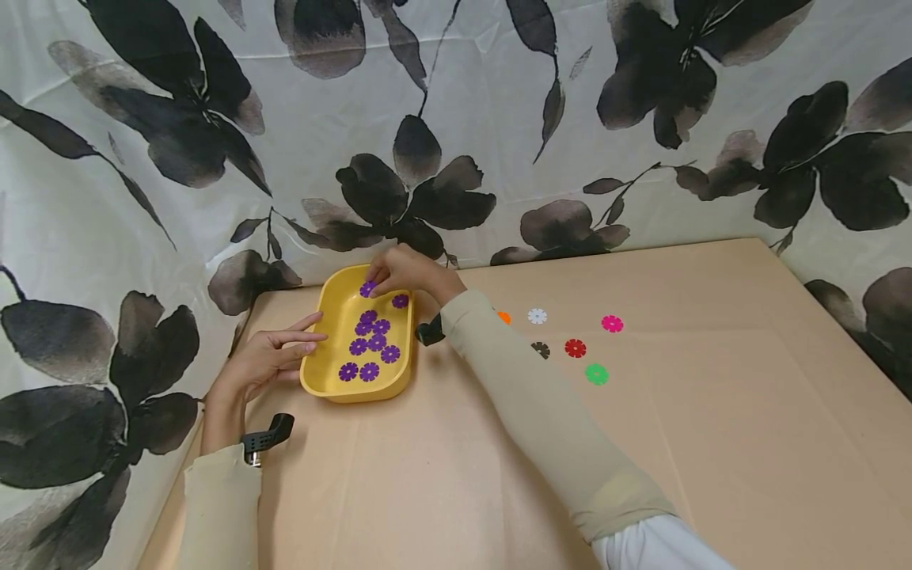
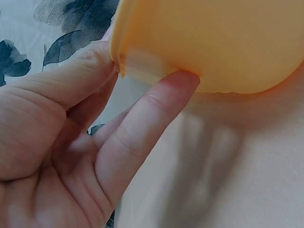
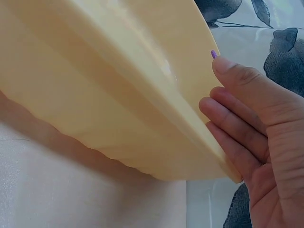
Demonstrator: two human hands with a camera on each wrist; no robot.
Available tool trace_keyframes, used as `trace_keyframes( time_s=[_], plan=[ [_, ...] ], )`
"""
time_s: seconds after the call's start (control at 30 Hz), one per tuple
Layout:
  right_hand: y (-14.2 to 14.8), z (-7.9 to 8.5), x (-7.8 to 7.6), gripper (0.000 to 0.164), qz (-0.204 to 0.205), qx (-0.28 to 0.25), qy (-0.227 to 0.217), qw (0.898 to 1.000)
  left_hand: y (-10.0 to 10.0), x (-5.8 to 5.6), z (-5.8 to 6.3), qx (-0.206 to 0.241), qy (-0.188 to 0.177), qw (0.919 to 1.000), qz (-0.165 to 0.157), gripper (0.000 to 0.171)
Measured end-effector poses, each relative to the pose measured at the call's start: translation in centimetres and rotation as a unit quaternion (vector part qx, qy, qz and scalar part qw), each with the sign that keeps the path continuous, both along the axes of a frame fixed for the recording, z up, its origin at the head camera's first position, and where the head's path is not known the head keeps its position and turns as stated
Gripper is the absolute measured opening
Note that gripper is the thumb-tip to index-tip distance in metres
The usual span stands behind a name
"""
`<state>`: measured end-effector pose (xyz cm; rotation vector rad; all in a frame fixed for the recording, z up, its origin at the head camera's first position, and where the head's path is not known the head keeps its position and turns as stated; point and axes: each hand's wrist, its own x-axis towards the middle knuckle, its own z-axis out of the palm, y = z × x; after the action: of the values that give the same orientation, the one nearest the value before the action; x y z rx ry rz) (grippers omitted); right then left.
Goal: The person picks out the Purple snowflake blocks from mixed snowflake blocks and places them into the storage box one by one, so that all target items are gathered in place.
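Observation:
A yellow tray (image 1: 331, 383) with raised walls sits at the left end of the table, tilted in the left wrist view. Several purple notched plastic discs (image 1: 369, 371) lie inside it, mostly in its middle and near part. My left hand (image 1: 267, 360) holds the tray's left side, the thumb at the rim and a finger against the outer wall (image 2: 228, 57). Over the tray's far end, my right hand (image 1: 406, 273) pinches one purple disc (image 1: 367, 289). Only that disc's edge (image 3: 213, 54) shows past the thumb in the right wrist view.
On the table (image 1: 712, 443) right of the tray lie single discs: white (image 1: 537, 316), pink (image 1: 612, 324), red (image 1: 575, 348), green (image 1: 596, 374), dark brown (image 1: 541, 349) and orange (image 1: 504, 317), the last partly behind the right sleeve. A flowered cloth (image 1: 499, 95) hangs behind the table.

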<state>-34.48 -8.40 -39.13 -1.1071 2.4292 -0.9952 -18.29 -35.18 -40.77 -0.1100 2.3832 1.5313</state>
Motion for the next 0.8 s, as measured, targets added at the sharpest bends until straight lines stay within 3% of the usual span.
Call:
trace_keyframes(
  time_s=[0.5,0.63,0.8],
  plan=[
    [0.5,0.0,0.2,0.04,-0.012,-0.013,-0.015,1.0,0.0,0.0,0.3,0.001,-0.006,1.0,-0.004,0.052],
    [0.9,0.2,0.2,0.038,0.003,-0.008,0.004,1.0,0.2,0.1,0.3,-0.005,-0.004,1.0,-0.003,0.054],
    [1.9,1.1,0.3,0.038,0.042,0.003,0.066,0.997,0.3,0.1,0.5,-0.01,-0.004,0.9999,-0.001,0.055]
  ],
)
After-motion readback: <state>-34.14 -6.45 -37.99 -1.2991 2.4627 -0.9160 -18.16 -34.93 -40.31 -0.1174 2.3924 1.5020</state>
